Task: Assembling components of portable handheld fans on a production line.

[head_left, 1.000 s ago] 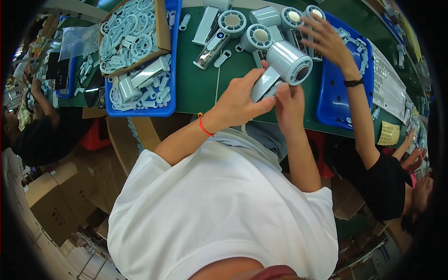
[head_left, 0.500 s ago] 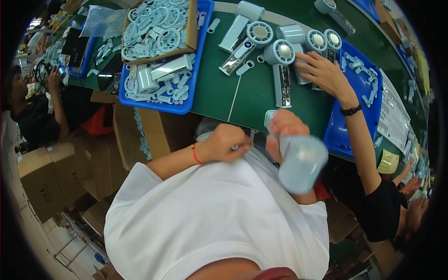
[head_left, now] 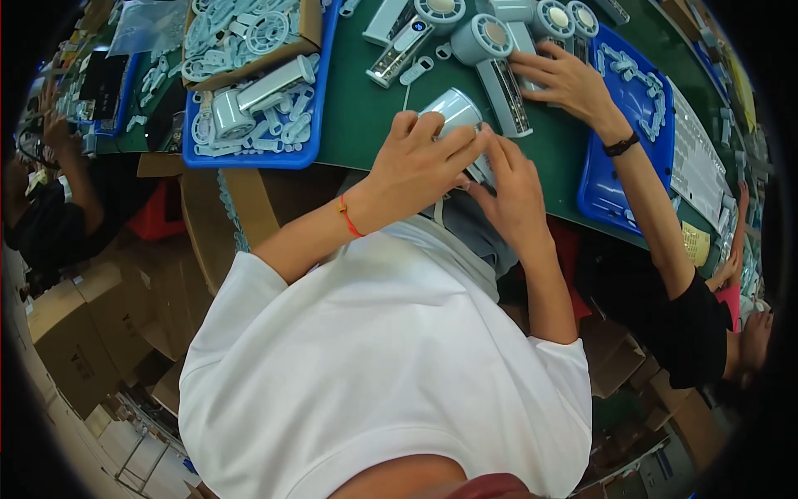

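A pale blue-grey handheld fan is held between my two hands near the table's front edge, its rounded head pointing away from me. My left hand, with a red cord at the wrist, is closed over the fan just below the head. My right hand grips it from the right, thumb and fingertips close to the left hand's fingers. Most of the handle is hidden by the fingers. Beyond my hands lies another handheld fan with an open-sided handle, and a fan with a lit round display lies farther left.
A blue tray with pale plastic parts and a cardboard box stands at left. A co-worker's hand reaches over fans at the right, beside a second blue tray. Cardboard boxes stand on the floor at left.
My right hand has brought the fan up and forward from near my chest to the table edge. My left hand has moved forward onto it. The view has shifted slightly.
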The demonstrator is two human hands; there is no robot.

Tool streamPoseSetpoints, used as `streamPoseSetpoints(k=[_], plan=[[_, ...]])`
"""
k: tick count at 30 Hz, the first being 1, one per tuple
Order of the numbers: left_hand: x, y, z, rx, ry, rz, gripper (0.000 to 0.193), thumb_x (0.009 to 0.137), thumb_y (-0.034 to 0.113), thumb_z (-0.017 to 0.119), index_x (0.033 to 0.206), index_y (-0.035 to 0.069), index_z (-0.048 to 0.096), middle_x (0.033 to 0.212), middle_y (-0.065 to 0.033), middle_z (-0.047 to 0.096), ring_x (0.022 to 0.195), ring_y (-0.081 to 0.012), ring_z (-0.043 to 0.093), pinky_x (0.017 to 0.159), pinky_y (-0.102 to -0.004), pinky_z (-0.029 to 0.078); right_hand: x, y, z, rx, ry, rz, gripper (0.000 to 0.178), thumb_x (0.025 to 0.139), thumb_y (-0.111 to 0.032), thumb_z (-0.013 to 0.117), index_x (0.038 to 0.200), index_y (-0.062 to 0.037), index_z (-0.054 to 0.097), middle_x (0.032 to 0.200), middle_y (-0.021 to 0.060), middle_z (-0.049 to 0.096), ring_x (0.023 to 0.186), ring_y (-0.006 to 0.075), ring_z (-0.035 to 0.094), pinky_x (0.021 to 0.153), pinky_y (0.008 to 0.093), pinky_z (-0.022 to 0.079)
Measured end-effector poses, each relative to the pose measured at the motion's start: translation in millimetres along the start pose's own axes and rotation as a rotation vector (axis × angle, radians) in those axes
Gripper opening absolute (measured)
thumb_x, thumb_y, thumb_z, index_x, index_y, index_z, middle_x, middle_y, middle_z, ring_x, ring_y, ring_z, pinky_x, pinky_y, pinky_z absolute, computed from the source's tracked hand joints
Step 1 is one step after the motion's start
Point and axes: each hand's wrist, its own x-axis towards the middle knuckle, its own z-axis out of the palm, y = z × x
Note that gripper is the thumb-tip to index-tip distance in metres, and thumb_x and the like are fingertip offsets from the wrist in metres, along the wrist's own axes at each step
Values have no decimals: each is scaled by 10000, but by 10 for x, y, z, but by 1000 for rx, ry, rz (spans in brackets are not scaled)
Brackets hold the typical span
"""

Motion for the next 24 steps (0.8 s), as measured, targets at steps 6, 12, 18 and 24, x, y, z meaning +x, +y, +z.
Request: streamPoseSetpoints(k=[6,12,18,24], plan=[[180,-116,158,-72,48,100,527,543,273,774,1012,129,582,1070,11,504,1070,-231,415,844,-388,307,-81,134,9,-86,22,-7,594,676,-77,685,1230,-60,470,1128,109,543,1030,279,499,867,396,353],[256,-67,219,-125,24,81,461,584,262,756,994,114,607,1081,15,521,1084,-254,422,901,-424,313,-167,222,129,39,200,56,416,779,-105,613,1178,-36,520,1142,127,558,1028,294,514,884,377,368],[286,-103,283,-202,39,126,414,605,259,717,963,71,627,1047,-8,554,1014,-282,472,884,-417,352,-206,339,272,-192,329,-119,393,794,-145,604,1147,11,529,1113,144,562,1005,295,527,848,385,390],[291,-132,252,-141,19,155,471,560,266,729,974,69,619,1048,-21,547,974,-291,496,842,-403,398,-202,299,232,-189,289,-118,446,758,-127,628,1169,0,510,1120,136,553,1002,287,530,823,386,403]])
